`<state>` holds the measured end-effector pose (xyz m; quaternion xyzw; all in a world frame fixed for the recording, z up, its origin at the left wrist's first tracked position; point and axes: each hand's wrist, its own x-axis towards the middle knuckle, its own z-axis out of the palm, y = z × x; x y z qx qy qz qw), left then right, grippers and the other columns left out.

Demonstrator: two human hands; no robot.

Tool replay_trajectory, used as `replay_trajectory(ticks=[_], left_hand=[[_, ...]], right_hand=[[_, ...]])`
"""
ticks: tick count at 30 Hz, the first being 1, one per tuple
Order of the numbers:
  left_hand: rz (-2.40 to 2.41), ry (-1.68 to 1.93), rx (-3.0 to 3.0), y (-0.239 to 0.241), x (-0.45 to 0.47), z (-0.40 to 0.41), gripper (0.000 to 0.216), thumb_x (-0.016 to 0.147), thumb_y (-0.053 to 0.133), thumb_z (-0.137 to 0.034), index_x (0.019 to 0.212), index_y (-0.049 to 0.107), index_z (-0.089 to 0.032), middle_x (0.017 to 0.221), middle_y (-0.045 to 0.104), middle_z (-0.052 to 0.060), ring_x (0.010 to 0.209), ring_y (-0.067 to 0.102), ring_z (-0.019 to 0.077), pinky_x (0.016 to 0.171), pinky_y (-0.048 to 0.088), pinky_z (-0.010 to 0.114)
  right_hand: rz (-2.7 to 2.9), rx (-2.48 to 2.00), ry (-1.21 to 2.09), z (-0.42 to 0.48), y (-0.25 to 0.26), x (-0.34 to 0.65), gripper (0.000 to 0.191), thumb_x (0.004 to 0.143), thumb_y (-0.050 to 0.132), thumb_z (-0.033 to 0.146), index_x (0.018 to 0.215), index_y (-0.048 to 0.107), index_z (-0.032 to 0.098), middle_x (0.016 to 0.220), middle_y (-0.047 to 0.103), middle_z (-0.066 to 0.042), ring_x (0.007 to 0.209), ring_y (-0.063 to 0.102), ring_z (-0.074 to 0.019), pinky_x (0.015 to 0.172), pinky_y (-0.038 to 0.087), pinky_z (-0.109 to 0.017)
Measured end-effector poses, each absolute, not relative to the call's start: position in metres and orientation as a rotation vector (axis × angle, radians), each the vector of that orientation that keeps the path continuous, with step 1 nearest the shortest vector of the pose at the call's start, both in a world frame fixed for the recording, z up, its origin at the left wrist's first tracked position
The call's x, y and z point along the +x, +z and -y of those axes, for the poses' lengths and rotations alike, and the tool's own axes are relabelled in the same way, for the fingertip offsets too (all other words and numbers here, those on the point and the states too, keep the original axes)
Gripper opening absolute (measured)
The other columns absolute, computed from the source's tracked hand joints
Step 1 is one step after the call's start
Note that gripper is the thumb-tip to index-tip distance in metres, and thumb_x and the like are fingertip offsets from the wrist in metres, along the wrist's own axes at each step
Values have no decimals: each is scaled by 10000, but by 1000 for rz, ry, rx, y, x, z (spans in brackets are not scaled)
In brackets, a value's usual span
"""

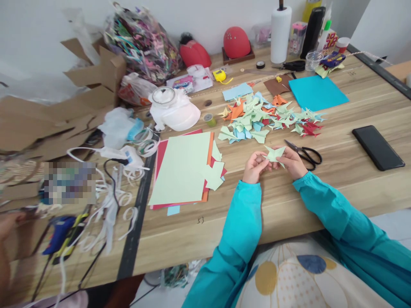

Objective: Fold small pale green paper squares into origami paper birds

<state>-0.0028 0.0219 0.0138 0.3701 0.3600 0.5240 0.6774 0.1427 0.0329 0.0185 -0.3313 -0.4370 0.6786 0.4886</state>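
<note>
Between my two hands is a pale green folded paper piece (275,153) with pointed tips, held just above the table's front part. My left hand (256,166) pinches its left side with thumb and fingers. My right hand (293,162) grips its right side. Black-handled scissors (307,154) lie beside my right hand. Beyond my hands spreads a heap of folded paper pieces (248,117) in green, orange, blue and red. To the left lies a stack of coloured paper sheets (183,167), pale green on top, with smaller cut green pieces (214,174) at its right edge.
A black phone (378,147) lies at the right, and blue paper (317,93) behind the heap. A yellow tape measure (220,76) and white bottle (281,34) stand farther back. Left are a glue gun (59,233), tangled white strips (111,214) and another person's hand (11,222).
</note>
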Motion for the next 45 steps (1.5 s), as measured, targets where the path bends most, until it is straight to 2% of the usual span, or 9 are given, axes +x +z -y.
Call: replay_trajectory(ticks=[6,11,16,20,25,30,36,41,45], left_hand=[[-815,1189,885,10,-5,-23,271,651,675,-308,837,535,-169,600,590,-12,560,560,106,544,466,241],[-838,1203,984,7,-6,-24,260,670,662,-306,877,561,-184,627,588,-16,588,566,104,552,469,233],[-926,1185,1111,7,-6,-23,238,684,642,-338,834,591,-160,647,614,5,546,563,94,565,470,239],[-952,1162,1111,12,-4,-21,228,634,685,-317,765,596,-152,679,619,6,562,565,92,570,471,233],[-997,1152,1136,10,-4,-21,208,595,713,-287,710,618,-142,657,602,6,558,554,90,579,461,232],[-1055,1257,1236,4,-5,-21,163,576,725,-258,656,648,-139,876,612,63,710,569,117,640,458,238],[-981,1290,1209,7,-2,-20,225,574,730,-223,773,646,-161,862,620,56,797,579,140,713,458,254],[-1085,1292,1262,4,-1,-21,167,584,723,-269,685,657,-154,841,628,58,687,564,119,631,456,244],[-1100,1281,1280,3,0,-20,172,606,708,-281,725,671,-162,801,635,53,660,570,120,616,454,251]], right_hand=[[1108,-877,1605,-32,22,142,346,634,667,255,930,519,155,565,604,25,485,545,-116,488,401,-247],[1127,-929,1569,-32,24,142,270,621,689,324,784,565,148,520,599,16,454,533,-111,457,395,-241],[1164,-1021,1528,-33,20,140,279,611,699,389,699,605,142,482,588,9,422,511,-102,440,407,-238],[1138,-1079,1470,-34,20,140,294,584,713,413,648,615,143,462,580,10,406,501,-98,424,406,-234],[1100,-1084,1419,-34,21,142,280,581,718,401,647,636,141,448,581,9,394,497,-98,421,410,-237],[1063,-1068,1421,-37,17,144,255,600,712,379,664,646,142,475,599,1,405,508,-97,421,405,-228],[1102,-1074,1414,-37,15,145,266,597,709,390,673,654,141,471,594,1,406,502,-101,416,403,-233],[1106,-1088,1416,-36,17,144,257,588,715,384,654,649,145,436,564,15,375,468,-92,384,372,-224],[1081,-1046,1461,-36,20,143,247,577,724,375,628,638,149,439,566,15,379,470,-89,380,370,-217]])
